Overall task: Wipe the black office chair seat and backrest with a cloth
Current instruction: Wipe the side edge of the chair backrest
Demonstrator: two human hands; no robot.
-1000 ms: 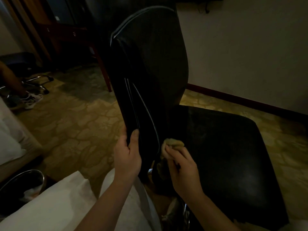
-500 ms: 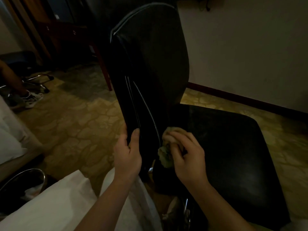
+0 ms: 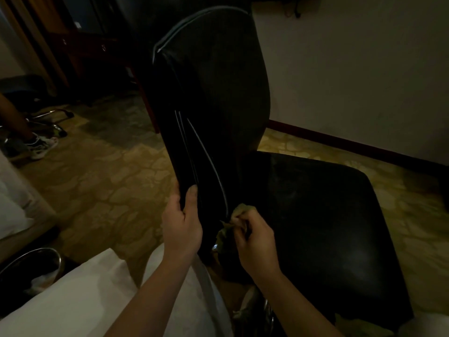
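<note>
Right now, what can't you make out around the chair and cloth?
Head view only.
Cloth: mostly bunched inside the right hand's grip.
Left hand: fingers behind the backrest edge; only the thumb shows.
Dust on the seat: too dark to tell.
Metal bin: cut off by the left edge.

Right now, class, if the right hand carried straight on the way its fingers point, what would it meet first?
Probably the backrest, low down: the right hand grips the cloth right beside it, though depth is unclear.
</note>
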